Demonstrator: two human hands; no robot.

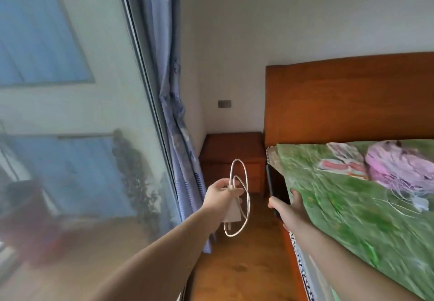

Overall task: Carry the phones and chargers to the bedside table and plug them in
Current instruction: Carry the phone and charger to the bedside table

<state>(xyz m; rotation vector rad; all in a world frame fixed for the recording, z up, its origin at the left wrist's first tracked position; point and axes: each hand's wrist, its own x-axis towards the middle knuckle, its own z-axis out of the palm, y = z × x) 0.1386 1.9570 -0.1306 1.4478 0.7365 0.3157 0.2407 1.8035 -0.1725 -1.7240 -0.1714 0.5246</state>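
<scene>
My left hand (220,194) is stretched forward and grips a white charger (231,214); its plug block hangs below my fingers and its cable loops (244,176) above and beside it. My right hand (290,209) holds a dark phone (277,185) upright by its lower end, close to the edge of the bed. Straight ahead, in the corner, stands the wooden bedside table (232,150). A grey wall plate (224,103) sits on the wall above it.
A bed with a green patterned cover (352,207) and a wooden headboard (347,99) fills the right side. A glass door (70,113) and a blue curtain (173,113) line the left. A narrow strip of wooden floor (242,265) runs between them.
</scene>
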